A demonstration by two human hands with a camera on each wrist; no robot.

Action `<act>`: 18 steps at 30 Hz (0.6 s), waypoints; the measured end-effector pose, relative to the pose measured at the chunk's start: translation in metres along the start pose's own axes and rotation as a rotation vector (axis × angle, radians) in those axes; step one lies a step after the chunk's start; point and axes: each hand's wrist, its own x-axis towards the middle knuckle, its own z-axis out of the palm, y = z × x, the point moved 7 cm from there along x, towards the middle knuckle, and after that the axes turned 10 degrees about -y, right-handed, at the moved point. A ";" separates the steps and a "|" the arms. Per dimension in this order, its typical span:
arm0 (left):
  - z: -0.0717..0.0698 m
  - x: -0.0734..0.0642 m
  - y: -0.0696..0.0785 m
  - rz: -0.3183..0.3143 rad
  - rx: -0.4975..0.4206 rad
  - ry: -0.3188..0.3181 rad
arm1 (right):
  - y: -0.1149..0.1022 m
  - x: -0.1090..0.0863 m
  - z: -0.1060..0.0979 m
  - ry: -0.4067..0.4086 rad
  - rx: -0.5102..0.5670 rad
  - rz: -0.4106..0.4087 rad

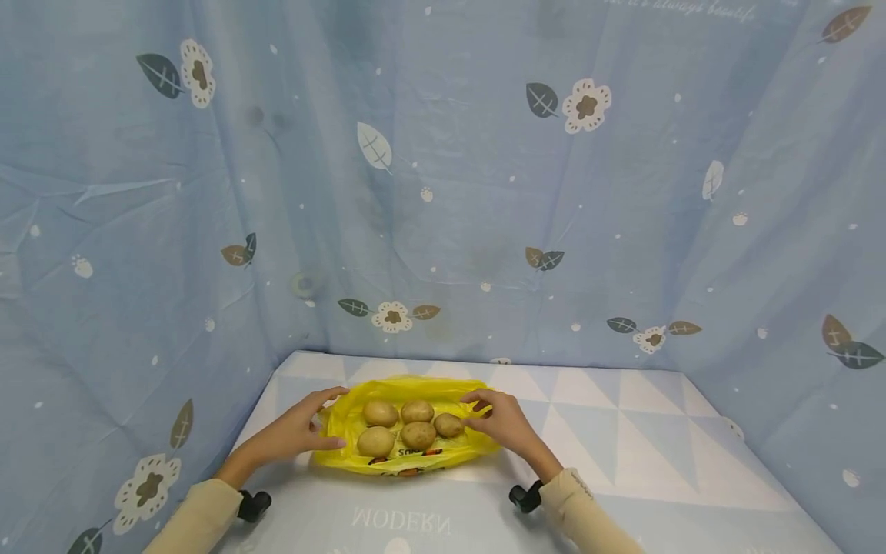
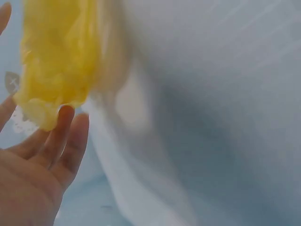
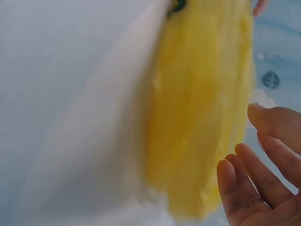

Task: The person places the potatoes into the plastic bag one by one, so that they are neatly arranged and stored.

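Note:
Several potatoes (image 1: 418,435) lie grouped on a spread yellow plastic bag (image 1: 353,464) with dark and orange print on its near side. At the bag's left end is my left hand (image 1: 302,425), thumb and fingers spread apart; in the left wrist view its fingertips meet the crumpled yellow edge (image 2: 59,61). My right hand (image 1: 508,419) reaches over the bag's right end, its thumb close to the rightmost potato (image 1: 448,425). Whether the thumb touches that potato, I cannot tell. In the right wrist view the fingers (image 3: 263,183) are loosely bent beside the yellow plastic, pinching nothing visible.
The bag lies on a table (image 1: 609,454) covered with a pale blue and white triangle-patterned cloth. A blue curtain (image 1: 471,215) with leaves and flowers hangs behind and along both sides. Black wrist devices (image 1: 254,506) sit on both forearms.

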 end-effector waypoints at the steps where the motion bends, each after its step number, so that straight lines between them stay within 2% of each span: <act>1: -0.004 0.000 0.003 0.006 0.017 0.019 | 0.001 -0.003 -0.008 0.017 0.005 0.013; 5: -0.019 -0.001 0.017 0.064 0.132 0.112 | 0.006 -0.021 -0.044 0.116 -0.012 0.071; 9: -0.030 -0.003 0.033 0.113 0.262 0.208 | 0.014 -0.045 -0.081 0.200 -0.073 0.127; 13: -0.035 -0.006 0.046 0.108 0.406 0.261 | 0.022 -0.071 -0.110 0.232 -0.162 0.156; 18: -0.034 -0.011 0.065 0.155 0.608 0.318 | 0.025 -0.104 -0.136 0.255 -0.273 0.157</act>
